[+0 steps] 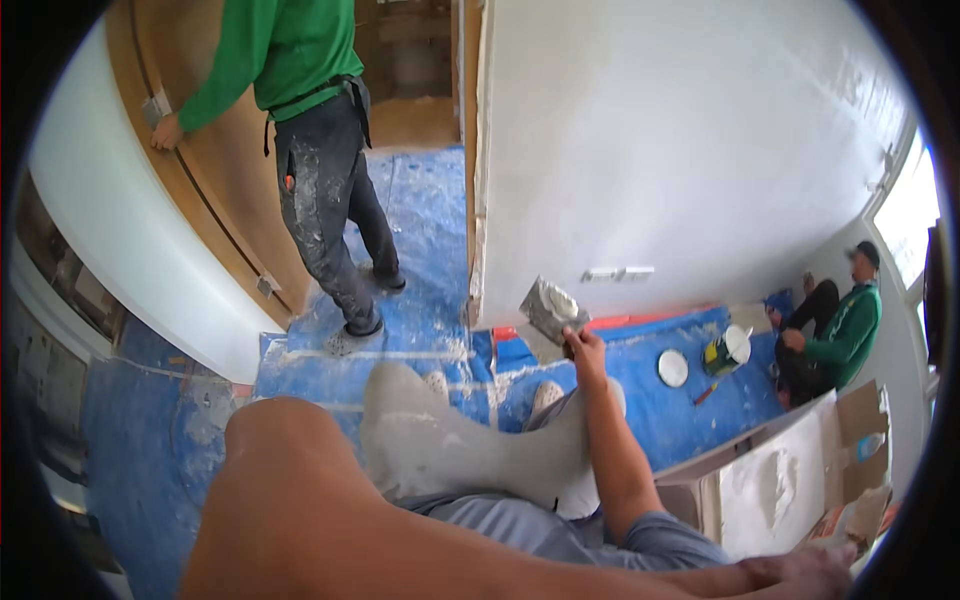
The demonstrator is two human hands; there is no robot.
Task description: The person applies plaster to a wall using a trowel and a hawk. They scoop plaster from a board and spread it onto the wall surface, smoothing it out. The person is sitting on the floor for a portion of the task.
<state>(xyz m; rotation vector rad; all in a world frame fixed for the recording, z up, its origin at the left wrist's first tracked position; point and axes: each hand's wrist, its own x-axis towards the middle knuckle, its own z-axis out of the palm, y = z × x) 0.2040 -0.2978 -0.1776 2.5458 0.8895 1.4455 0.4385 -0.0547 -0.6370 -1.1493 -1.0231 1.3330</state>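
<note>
My right hand [586, 348] is closed around the handle of a broad putty knife [541, 318]. The metal blade points up and away and carries a lump of white compound [562, 301]. Beyond the blade is the white wall [640, 140]; they look apart. Across the bottom foreground stretches my bent left arm, elbow at the left. My left hand [805, 572] lies at the lower right, beside an open cardboard box [865, 420]; its fingers are blurred and cut by the rim. Next to the box, a white board [765, 490] bears a smear of compound.
Blue sheeting [420, 200] covers the floor. A person in green [310, 60] stands by a brown door; another [850, 335] sits at the right wall. Between us lie an open bucket [737, 345], a white lid [673, 368] and an orange-handled tool [706, 394]. Two white outlets [618, 274] sit low on the wall.
</note>
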